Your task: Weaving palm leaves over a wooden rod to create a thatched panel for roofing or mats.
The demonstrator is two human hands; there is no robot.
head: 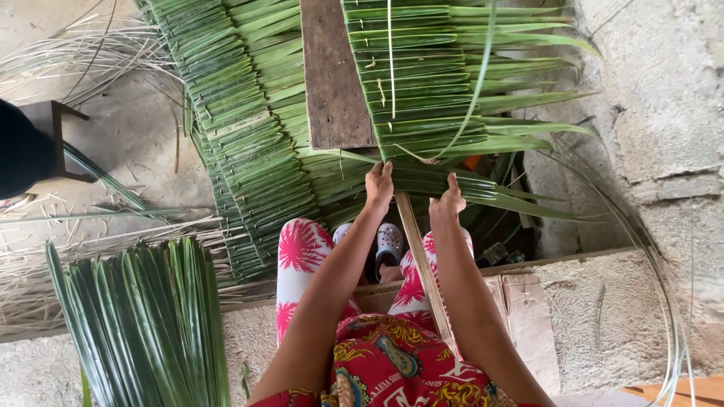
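Note:
A panel of folded green palm leaves (430, 83) lies over a wooden plank (332, 75) in front of me, strung on a thin wooden stick (422, 260) that runs back toward my lap. My left hand (379, 186) grips the nearest folded leaf at the panel's lower edge, just left of the stick. My right hand (450, 200) pinches the same leaf on the stick's right side. A thin pale strip (471, 105) curves up across the panel from between my hands.
A finished leaf panel (241, 128) lies to the left on the ground. A bundle of loose green leaves (147, 324) rests at lower left. A dark stool (53, 139) stands at far left. A concrete ledge (603, 316) and wall are on the right.

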